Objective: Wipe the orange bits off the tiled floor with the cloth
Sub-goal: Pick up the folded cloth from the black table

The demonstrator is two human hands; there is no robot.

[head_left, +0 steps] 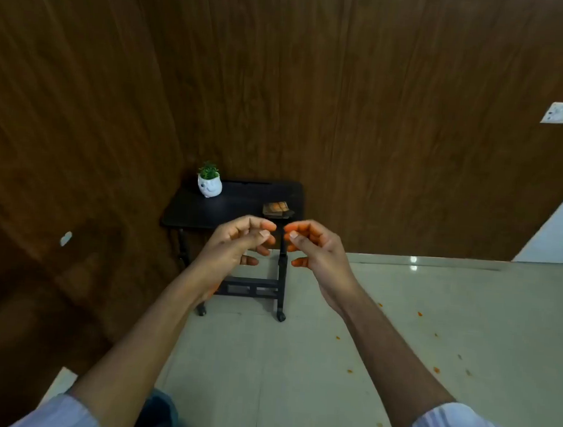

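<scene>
Both arms reach forward at chest height, and neither holds anything. The left hand [238, 240] is loosely curled with the fingers apart and empty; the right hand [314, 245] mirrors it, equally slack and empty, their fingertips almost meeting in the gap between them. That posture reads as a ready stance before reaching rather than work — nothing is being pressed or carried.

Just beyond the hands stands a small black surface [207, 211] on wheeled legs, pushed against the wood-panelled wall. On it, just past the right hand's fingertips, lies a folded brownish cloth [276, 209]. It is probably parked there to stay clean and within easy reach. Farther off past the left hand sits a white pot [209, 185] with a green plant.

The bits [435, 369] are orange specks scattered on the tiled floor [295, 381], below and to the right of the right forearm, well apart from the cloth and from each other. None is yet wiped, judging by the spread.

The step in hand looks like fetching the cloth — the right hand is nearer it, so a short forward reach should do
</scene>
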